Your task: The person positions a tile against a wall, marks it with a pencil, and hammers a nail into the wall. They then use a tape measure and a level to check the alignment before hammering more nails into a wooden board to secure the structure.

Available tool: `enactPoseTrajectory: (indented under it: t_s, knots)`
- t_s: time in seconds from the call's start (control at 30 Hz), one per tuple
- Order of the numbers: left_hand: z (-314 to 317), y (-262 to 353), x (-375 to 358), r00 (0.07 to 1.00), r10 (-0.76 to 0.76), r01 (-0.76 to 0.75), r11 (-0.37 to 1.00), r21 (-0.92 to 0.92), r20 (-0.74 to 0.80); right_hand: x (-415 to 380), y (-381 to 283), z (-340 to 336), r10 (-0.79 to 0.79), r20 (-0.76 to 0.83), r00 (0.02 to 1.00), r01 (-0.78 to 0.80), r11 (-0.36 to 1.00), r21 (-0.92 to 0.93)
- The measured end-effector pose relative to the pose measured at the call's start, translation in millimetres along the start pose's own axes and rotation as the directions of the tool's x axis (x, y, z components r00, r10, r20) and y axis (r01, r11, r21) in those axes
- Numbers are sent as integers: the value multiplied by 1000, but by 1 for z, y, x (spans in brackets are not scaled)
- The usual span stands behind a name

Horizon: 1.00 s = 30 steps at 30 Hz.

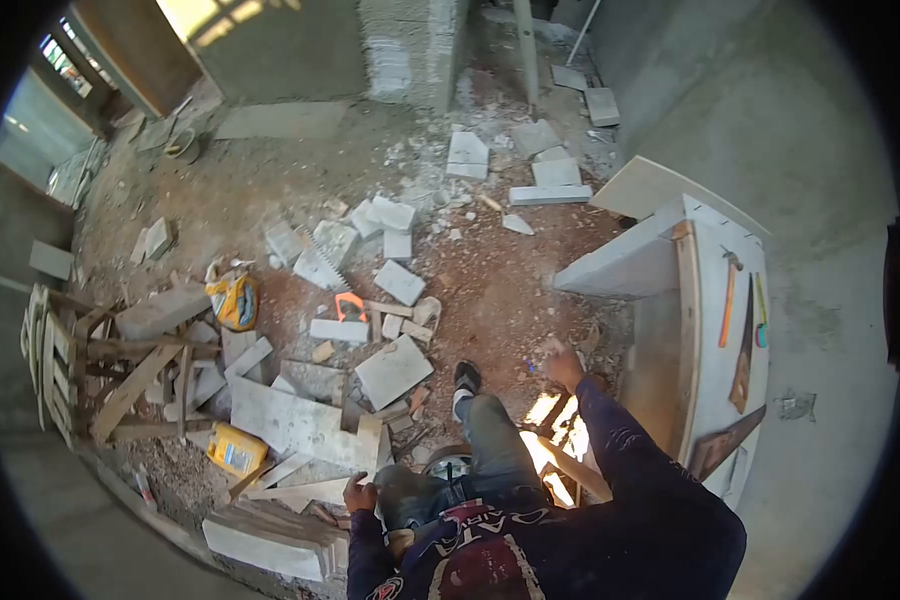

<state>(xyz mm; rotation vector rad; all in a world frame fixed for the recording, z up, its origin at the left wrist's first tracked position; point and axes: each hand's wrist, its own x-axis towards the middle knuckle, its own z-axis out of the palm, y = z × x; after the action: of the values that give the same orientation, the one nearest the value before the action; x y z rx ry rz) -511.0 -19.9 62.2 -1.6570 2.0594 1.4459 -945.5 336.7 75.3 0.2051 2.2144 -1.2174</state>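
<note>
My left hand is by my left thigh, next to the pale boards. Its fingers are curled in; whatever may be inside them is hidden. My right hand is held out ahead of my right leg, left of the white block bench. The fingers look bent together, and they are too small and blurred to show what they hold. Below that forearm, a wooden piece lies in bright sunlight. On the bench top rest an orange-handled hammer, a green-and-yellow tool and a brown wooden piece.
White block pieces litter the dirt floor ahead. Among them are an orange-handled saw and a trowel. To the left are a yellow jug, a yellow bag and a wooden frame. A grey wall rises on the right.
</note>
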Motion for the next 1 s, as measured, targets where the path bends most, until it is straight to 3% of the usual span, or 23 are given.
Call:
enactPoseTrajectory:
  t_s: [0.07,0.13,0.2,0.23,0.3,0.33,0.4,0.47,0.5,0.53,0.57,0.6,0.63,0.67,0.7,0.73,0.77,0.8,0.83,0.87,0.9,0.97,1.0]
  knots:
    - [9,107,3,967,255,-254,941,223,21,30,-105,-39,47,-9,999,-42,953,299]
    - [23,145,40,880,474,-467,873,143,-23,64,-159,-67,-99,-43,994,105,980,169]
    - [32,177,69,900,435,-436,897,-67,-32,60,-225,-74,-209,-99,973,207,978,-32]
    - [29,213,59,892,450,-451,889,-74,-35,54,-223,-70,-148,-22,989,147,988,-56]
    - [21,226,83,984,170,-151,952,-266,49,80,-244,-54,-108,-71,992,109,994,8]
    - [21,212,101,983,183,-175,954,-244,11,93,-230,-44,-51,-27,998,50,998,-31]
    - [24,203,129,993,117,-115,944,-311,-12,124,-186,-26,-61,70,996,75,975,-210]
    - [28,197,141,996,-66,80,943,-322,55,75,-265,-9,35,197,980,78,838,-541]
    - [43,141,161,990,133,-126,982,-138,38,119,-175,6,35,345,938,111,911,-396]
    - [44,125,170,936,297,-352,756,552,191,128,-163,15,-134,477,869,399,760,-513]
    - [57,108,180,944,233,-330,679,656,233,146,-144,23,-143,617,774,441,821,-363]
    - [59,141,193,917,-277,10,735,678,288,173,-106,26,-131,705,697,449,847,-287]
    - [100,82,222,913,-273,-9,730,684,303,186,-103,35,72,672,737,383,774,-504]
    - [103,104,228,909,-269,-27,724,689,318,169,-167,41,296,563,772,114,806,-580]
    - [101,111,235,905,-265,-45,718,694,333,193,-160,39,93,766,637,558,629,-541]
    - [95,110,259,902,-197,-33,857,514,385,232,-142,27,-41,925,379,879,328,-345]
    - [60,175,261,891,-128,-14,951,308,435,266,-170,24,-32,943,330,907,288,-307]
    - [39,250,266,950,-164,181,983,-43,265,292,-204,21,136,835,532,258,914,-313]
    - [23,301,271,959,-260,282,868,-408,110,311,-234,19,450,748,488,-613,787,-73]
    - [2,355,289,988,-150,149,904,-400,27,338,-287,11,332,752,569,-535,844,32]
    - [-18,397,302,975,134,-150,985,-87,-175,362,-330,17,214,749,627,-463,876,137]
    - [-44,463,338,964,91,-183,909,-374,-250,394,-418,60,76,325,943,-22,986,-168]
    - [-57,487,358,948,152,-253,894,-369,-281,410,-457,77,61,351,934,3,984,-180]
